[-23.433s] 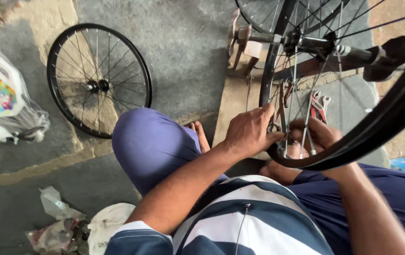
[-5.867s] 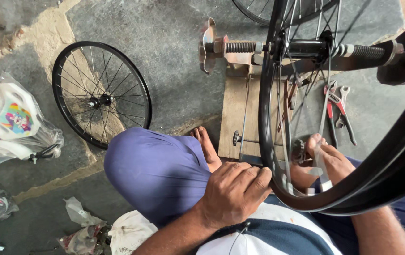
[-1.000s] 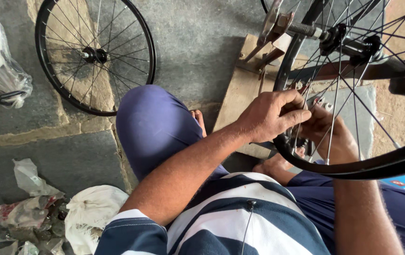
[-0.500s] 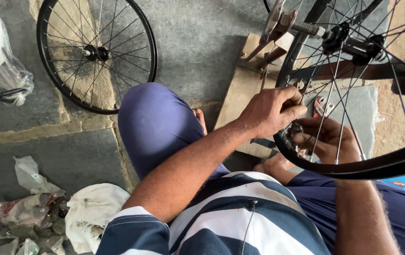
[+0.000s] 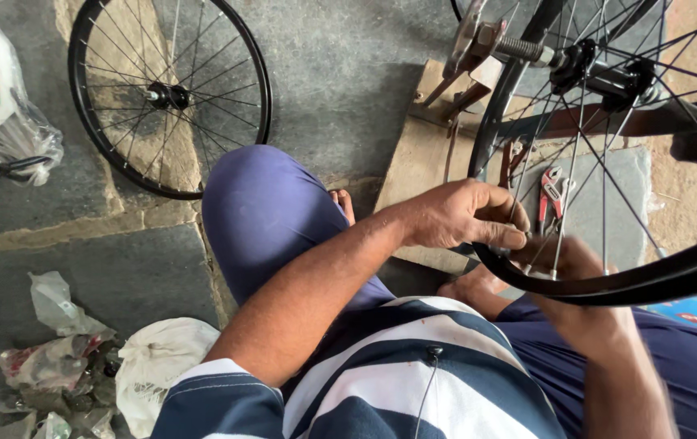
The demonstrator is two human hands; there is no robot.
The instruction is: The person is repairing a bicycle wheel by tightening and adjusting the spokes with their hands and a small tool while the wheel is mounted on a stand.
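Note:
A black spoked bicycle wheel (image 5: 608, 280) stands upright in a metal stand in front of me, its hub (image 5: 600, 73) at the top right. My left hand (image 5: 462, 215) pinches the rim's lower edge near the spoke ends, fingers closed on it. My right hand (image 5: 576, 280) sits behind and under the rim, partly hidden by it, fingers at a spoke; whether it holds a small tool I cannot tell. I sit on the ground with my knee (image 5: 263, 203) in purple trousers raised at centre.
A second black wheel (image 5: 169, 93) lies flat on the stone floor at top left. Red-handled pliers (image 5: 547, 191) rest on the wooden board (image 5: 421, 162) beyond the rim. Plastic bags (image 5: 7, 106) and crumpled wrappers (image 5: 64, 358) lie at left. A blue box (image 5: 694, 311) sits at right.
My view has shifted slightly, and my left hand's fingers have slid a little along the rim. The wheel stays in its stand.

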